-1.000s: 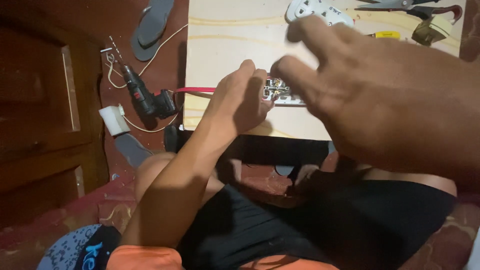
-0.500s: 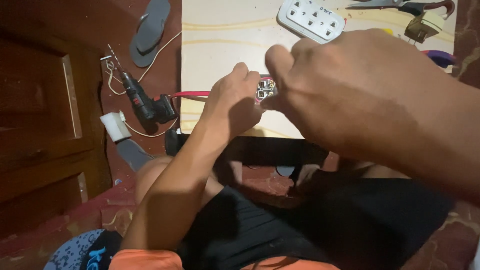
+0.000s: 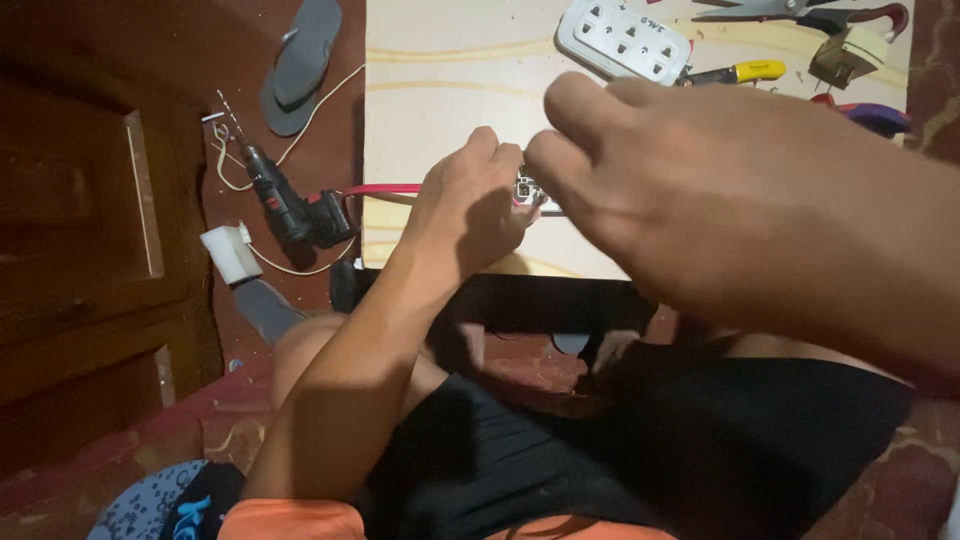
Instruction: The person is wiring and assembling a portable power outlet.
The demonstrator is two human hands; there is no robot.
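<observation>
Near the front edge of the pale surface, seen from the head camera, a small white-and-metal electrical part sits between the two hands. The left hand is curled, its fingertips closed on the part's left side, and a red wire runs out from under this hand toward the surface's left edge. The right hand comes in from the right, large and close to the lens, thumb and forefinger pinched together at the part's right side; how much of the part they grip is hidden. Farther back on the surface lie a white power strip, a yellow-handled tool and a plug. On the floor to the left lie a drill and a grey sandal.
</observation>
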